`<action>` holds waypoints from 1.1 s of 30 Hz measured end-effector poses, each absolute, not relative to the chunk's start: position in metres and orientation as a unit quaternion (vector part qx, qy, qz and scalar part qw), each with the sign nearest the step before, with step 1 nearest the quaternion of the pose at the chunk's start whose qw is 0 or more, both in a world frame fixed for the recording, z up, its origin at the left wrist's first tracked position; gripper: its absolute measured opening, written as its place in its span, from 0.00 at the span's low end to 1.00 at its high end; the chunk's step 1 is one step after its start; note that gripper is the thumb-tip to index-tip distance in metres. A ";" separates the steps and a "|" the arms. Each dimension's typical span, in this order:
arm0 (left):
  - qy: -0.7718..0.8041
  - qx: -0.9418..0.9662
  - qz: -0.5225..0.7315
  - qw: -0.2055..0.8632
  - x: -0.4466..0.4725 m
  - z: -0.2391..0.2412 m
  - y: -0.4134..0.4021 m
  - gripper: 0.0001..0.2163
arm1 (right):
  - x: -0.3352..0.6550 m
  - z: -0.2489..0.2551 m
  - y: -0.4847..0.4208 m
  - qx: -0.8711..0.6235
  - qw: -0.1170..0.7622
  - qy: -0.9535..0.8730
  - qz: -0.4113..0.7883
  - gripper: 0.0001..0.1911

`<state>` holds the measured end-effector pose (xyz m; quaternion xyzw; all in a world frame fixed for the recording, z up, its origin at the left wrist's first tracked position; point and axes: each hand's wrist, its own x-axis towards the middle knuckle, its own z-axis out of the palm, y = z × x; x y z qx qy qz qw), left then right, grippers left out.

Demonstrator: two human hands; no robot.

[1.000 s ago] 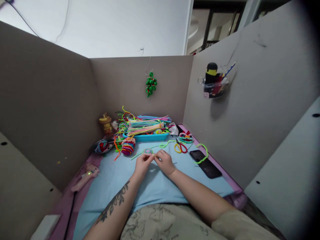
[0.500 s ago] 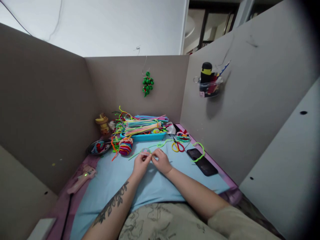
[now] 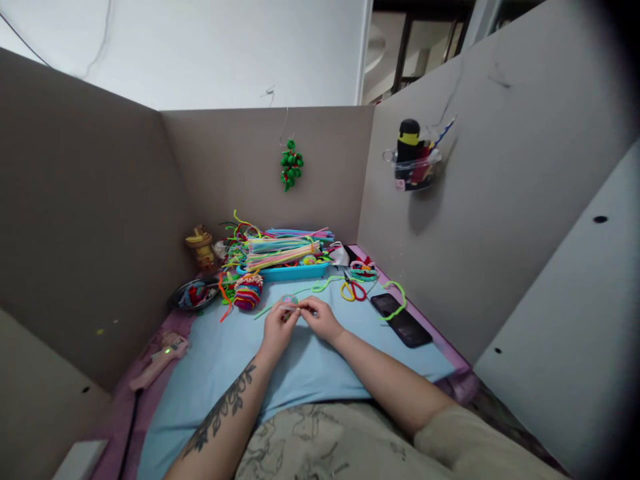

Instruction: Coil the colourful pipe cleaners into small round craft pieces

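Observation:
Above the light blue cloth (image 3: 220, 360), my two hands meet at the fingertips. My left hand (image 3: 278, 328) is closed in a pinch on a small pastel pipe-cleaner piece (image 3: 289, 300); its exact shape is too small to make out. My right hand (image 3: 321, 319) is closed too, thumb and fingers pressed together at the near edge of that piece. What sits between its fingertips is hidden. A light green pipe cleaner (image 3: 261, 313) sticks out left of the piece, and a wavy green one (image 3: 325, 285) runs right behind my hands. Whether they join the piece I cannot tell.
Behind my hands stands a blue tray (image 3: 295, 272) heaped with pipe cleaners (image 3: 280, 252), with a striped multicoloured bundle (image 3: 249, 292) beside it. Scissors (image 3: 353, 290) and a phone (image 3: 403, 321) lie right. A dark bowl (image 3: 186, 305) and pink glue gun (image 3: 159, 363) are left. Grey panels surround the table.
The whole view has shifted slightly, so things appear a little further left and higher. My hands stay together at the small piece, with only slight finger movement.

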<state>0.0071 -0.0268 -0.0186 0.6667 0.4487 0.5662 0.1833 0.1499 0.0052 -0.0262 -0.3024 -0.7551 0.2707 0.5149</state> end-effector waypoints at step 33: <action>0.465 0.672 0.551 0.166 0.006 -0.022 -0.029 0.07 | 0.149 -0.031 0.012 -0.291 0.488 -0.745 0.350 0.05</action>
